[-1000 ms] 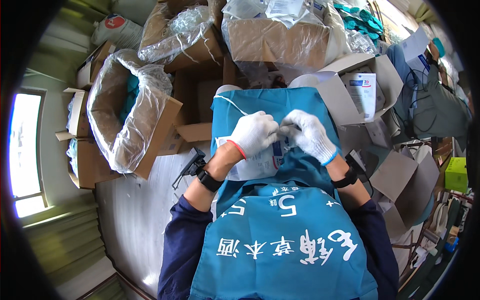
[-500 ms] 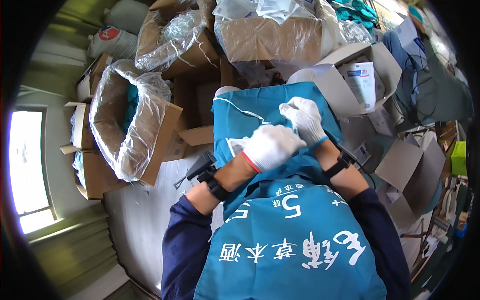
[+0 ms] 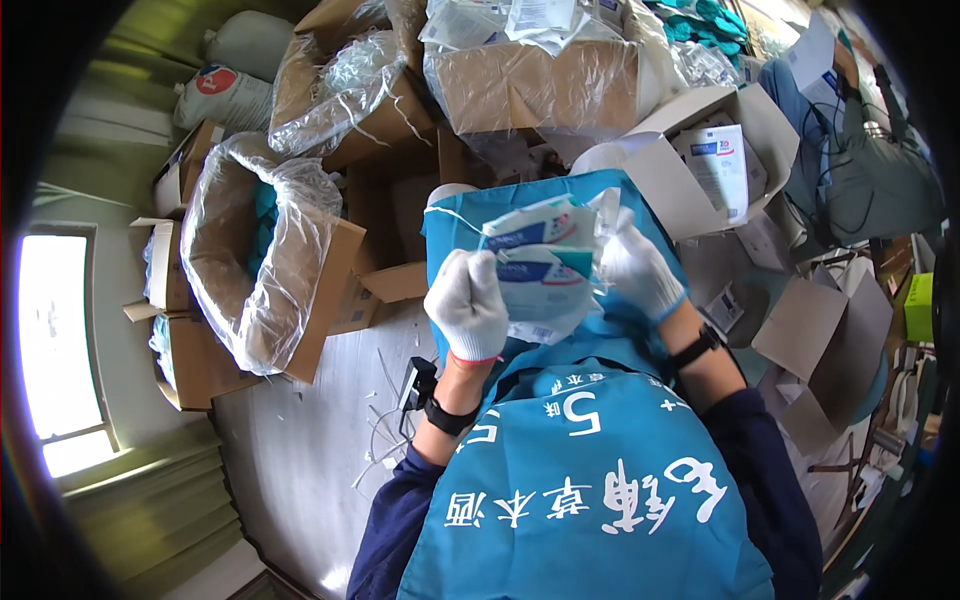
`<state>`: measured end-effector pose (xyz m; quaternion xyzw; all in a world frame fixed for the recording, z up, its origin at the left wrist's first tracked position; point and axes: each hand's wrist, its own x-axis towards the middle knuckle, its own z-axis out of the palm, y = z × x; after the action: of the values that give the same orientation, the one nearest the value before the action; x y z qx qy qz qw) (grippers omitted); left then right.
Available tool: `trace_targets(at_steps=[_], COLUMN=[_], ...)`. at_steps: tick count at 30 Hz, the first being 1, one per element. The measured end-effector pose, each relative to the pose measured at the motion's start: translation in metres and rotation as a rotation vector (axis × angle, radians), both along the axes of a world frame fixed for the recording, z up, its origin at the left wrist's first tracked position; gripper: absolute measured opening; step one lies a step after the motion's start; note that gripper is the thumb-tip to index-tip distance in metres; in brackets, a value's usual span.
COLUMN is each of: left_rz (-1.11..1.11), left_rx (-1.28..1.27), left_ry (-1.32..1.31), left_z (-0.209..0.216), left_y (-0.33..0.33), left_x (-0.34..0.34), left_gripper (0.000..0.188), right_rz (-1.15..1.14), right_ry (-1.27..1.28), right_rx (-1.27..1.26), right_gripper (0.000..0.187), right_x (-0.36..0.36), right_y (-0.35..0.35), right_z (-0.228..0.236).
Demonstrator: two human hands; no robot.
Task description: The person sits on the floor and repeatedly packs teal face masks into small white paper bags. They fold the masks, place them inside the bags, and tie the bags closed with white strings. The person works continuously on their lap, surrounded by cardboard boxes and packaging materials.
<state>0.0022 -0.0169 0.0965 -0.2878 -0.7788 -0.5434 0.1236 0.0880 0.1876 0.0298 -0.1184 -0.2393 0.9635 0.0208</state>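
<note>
Over my teal apron [image 3: 590,500], both hands wear white knit gloves. My left hand [image 3: 466,303] is closed on the left edge of clear-and-white plastic packets [image 3: 545,290] with blue labels. My right hand [image 3: 638,265] grips them at their other end, where crinkled clear film shows. At least two packets overlap, slightly smeared by motion. A thin white string [image 3: 458,215] lies on the apron just above my left hand.
A film-lined carton [image 3: 335,290] with teal items stands at left. Ahead is a carton [image 3: 540,85] heaped with packets. An open white box [image 3: 660,185] holds a packet at right. Another person [image 3: 870,190] sits at far right. White strips litter the floor [image 3: 300,450].
My hands, close together before, have moved apart, the left one leftward. The labelled packets have come up into view between them.
</note>
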Motion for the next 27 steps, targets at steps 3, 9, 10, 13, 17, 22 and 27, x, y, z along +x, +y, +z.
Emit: trace_targets(at_steps=[3, 9, 10, 13, 17, 22, 27], left_rz=[0.148, 0.132, 0.068, -0.242, -0.346, -0.479, -0.489], left_rx=[0.186, 0.465, 0.426, 0.343, 0.178, -0.094, -0.201], left_ry=[-0.231, -0.493, -0.541, -0.724, -0.839, -0.720, -0.484], left_z=[-0.028, -0.040, -0.039, -0.034, -0.034, 0.007, 0.004], left_y=[0.008, 0.025, 0.020, -0.016, -0.029, -0.009, -0.005], left_x=[-0.009, -0.003, -0.003, -0.021, -0.054, -0.062, -0.059], left_gripper=[0.034, 0.041, 0.044, 0.061, 0.058, 0.025, 0.019], right_rz=[0.149, 0.213, 0.168, -0.016, 0.043, 0.070, 0.081], right_ry=[0.211, -0.256, -0.234, -0.141, -0.074, -0.126, -0.106], right_rx=[0.007, 0.706, 0.781, 0.232, 0.237, 1.027, 1.192], right_gripper=[0.071, 0.071, 0.067, 0.053, 0.038, 0.033, 0.041], right_x=[0.028, 0.037, 0.037, 0.040, 0.048, 0.047, 0.045], right_y=[-0.009, -0.021, -0.017, 0.001, 0.018, 0.007, 0.005], right_z=[-0.007, 0.005, 0.006, -0.005, -0.001, 0.018, 0.029])
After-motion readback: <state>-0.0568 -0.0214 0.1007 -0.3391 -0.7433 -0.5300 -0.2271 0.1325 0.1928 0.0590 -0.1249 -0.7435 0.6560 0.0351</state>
